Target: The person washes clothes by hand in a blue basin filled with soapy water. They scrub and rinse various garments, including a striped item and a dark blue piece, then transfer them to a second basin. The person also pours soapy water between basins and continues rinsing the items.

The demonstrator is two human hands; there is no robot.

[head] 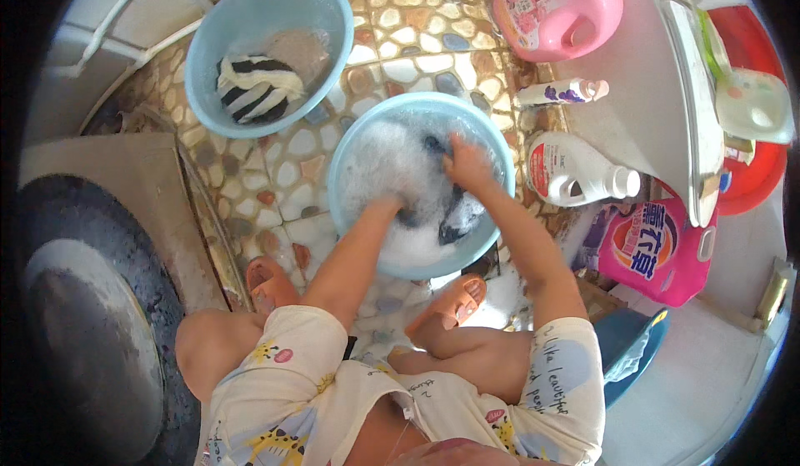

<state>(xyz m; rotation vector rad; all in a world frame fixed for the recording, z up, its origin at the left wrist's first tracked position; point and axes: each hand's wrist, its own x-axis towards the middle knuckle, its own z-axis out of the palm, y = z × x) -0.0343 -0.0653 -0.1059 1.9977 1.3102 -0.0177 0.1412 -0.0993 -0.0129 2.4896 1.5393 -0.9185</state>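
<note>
A light blue plastic basin [335, 197] of sudsy water stands before me on the pebble-patterned floor. Dark cloth [456, 222] lies partly under the foam at its right side. My left hand [400, 202] is sunk in the suds near the basin's middle, hidden from the wrist down, so its fingers do not show. At the upper right inside the basin, my right hand [465, 161] touches the dark wet cloth; its fingers are partly in the foam, and whether they grip the cloth is unclear.
A second blue basin [194, 84] at the upper left holds water, a black-and-white striped cloth [259, 88] and a beige cloth [300, 53]. On the right are a pink jug [587, 16], a pump bottle [556, 93], a white detergent bottle [572, 169] and a pink detergent bag [662, 250].
</note>
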